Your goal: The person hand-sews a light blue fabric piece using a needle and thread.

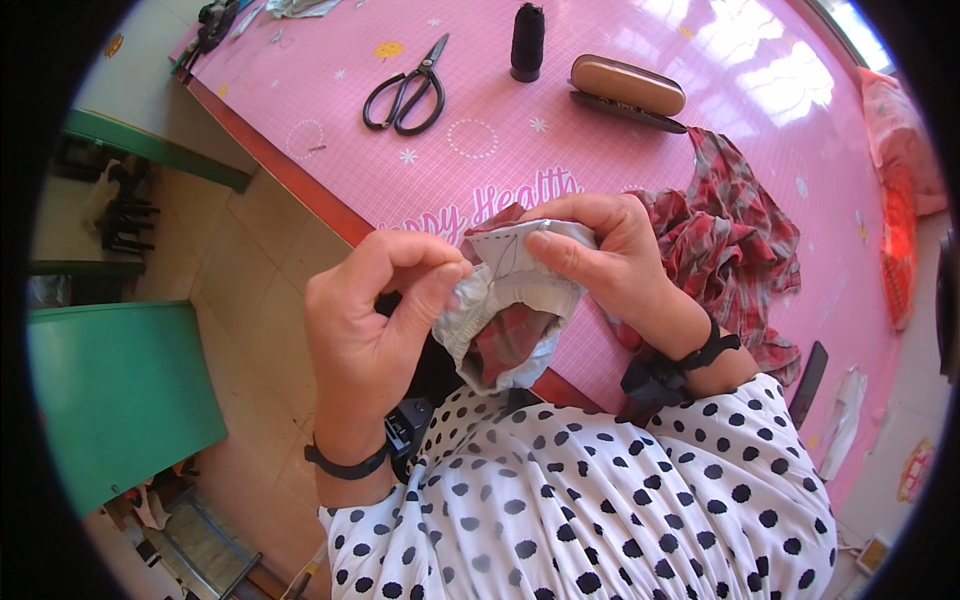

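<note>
A pale, gathered piece of cloth [520, 290], with red plaid fabric showing through its round opening, is held up in front of me at the table's edge. My right hand [605, 245] grips its upper edge, thumb on top and fingers behind. Dark stitches run along that edge, and a loose dark thread [506, 262] loops across the pale cloth. The thumb and forefinger of my left hand [385, 300] are pinched together against the cloth's left side. Whatever lies between those fingertips is too small or hidden to make out.
On the pink patterned table [470, 90] lie black-handled scissors [408, 92], a black thread spool [527, 42] and a brown case [630, 88]. Crumpled red plaid fabric [735, 240] spreads right of my hands, near a dark flat bar [808, 385]. A green surface [130, 390] stands lower left.
</note>
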`<state>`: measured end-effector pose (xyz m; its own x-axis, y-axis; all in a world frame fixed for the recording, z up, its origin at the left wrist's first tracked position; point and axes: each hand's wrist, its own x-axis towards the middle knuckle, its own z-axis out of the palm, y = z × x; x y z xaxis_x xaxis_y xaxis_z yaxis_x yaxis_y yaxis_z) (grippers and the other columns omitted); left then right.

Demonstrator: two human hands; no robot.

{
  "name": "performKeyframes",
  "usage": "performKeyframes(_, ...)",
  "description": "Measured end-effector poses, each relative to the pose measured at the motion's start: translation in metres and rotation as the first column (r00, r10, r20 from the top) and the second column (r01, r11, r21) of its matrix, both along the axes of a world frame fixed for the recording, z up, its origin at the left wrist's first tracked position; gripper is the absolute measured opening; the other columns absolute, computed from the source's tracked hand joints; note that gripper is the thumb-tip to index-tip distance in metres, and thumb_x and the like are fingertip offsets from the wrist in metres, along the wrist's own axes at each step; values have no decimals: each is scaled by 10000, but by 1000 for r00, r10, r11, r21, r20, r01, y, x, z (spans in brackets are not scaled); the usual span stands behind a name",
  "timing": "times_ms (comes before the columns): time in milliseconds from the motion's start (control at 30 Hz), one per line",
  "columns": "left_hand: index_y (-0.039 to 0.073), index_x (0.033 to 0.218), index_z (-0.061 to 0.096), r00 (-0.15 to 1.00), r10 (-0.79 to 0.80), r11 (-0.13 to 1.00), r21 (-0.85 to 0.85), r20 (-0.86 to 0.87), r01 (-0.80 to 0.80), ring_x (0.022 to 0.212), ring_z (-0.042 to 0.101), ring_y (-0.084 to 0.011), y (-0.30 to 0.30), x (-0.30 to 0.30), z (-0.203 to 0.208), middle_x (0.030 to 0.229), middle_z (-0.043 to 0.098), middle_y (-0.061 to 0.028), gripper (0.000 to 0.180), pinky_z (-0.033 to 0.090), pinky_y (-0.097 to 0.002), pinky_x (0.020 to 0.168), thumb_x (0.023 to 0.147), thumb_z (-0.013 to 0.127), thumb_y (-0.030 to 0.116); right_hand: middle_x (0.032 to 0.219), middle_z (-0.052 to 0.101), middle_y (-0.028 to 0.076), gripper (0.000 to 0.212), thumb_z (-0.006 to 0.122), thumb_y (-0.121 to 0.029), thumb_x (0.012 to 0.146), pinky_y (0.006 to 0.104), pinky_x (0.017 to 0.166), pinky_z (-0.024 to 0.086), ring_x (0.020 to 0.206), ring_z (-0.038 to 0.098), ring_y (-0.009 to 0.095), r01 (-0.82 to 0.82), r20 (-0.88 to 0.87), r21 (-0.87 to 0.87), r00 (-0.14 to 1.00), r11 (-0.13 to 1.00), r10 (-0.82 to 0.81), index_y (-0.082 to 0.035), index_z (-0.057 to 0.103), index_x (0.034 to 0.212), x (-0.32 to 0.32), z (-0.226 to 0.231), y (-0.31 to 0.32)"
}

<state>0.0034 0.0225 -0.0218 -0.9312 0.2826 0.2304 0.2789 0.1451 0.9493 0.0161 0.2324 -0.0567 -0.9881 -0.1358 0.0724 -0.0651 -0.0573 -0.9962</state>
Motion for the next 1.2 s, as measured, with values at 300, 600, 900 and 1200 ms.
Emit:
performKeyframes(300, 55, 899, 515, 999, -37, 906, 422, 22, 25, 495, 475, -83, -42, 3, 28, 636, 513, -12, 164, 386, -226, 486, 886, 652, 143, 808, 667, 34, 209, 675, -139, 849, 216, 629, 493, 731, 594, 63, 42, 79, -117, 996, 992, -33, 33, 689, 966, 0, -1, 1)
performKeyframes(600, 108, 783, 492, 934, -105, 685, 656, -342, 317, 363, 375, -95, -158, 61, 55, 513, 477, 9, 134, 251, -241, 470, 798, 568, -2, 826, 671, 57, 181, 660, -123, 849, 231, 633, 506, 722, 618, 96, 88, 224, -317, 974, 944, -16, 31, 670, 944, -6, -9, 2)
performKeyframes(900, 101, 631, 542, 834, 383, 578, 807, -397, 118, 353, 454, -49, -191, 101, 65, 576, 554, 39, 191, 317, -182, 522, 755, 605, -30, 837, 655, 72, 116, 633, -80, 862, 250, 630, 533, 697, 641, 127, 171, 251, -453, 966, 875, -59, 9, 617, 934, -8, -10, 2)
performKeyframes(1200, 73, 655, 566, 724, -315, 163, 717, -613, 678, 333, 488, -82, -121, 75, 71, 518, 580, 4, 149, 331, -167, 477, 736, 620, -40, 862, 669, 78, 157, 639, -108, 884, 251, 649, 532, 734, 644, 122, 130, 220, -432, 975, 892, -36, 27, 639, 963, -7, -13, 1)
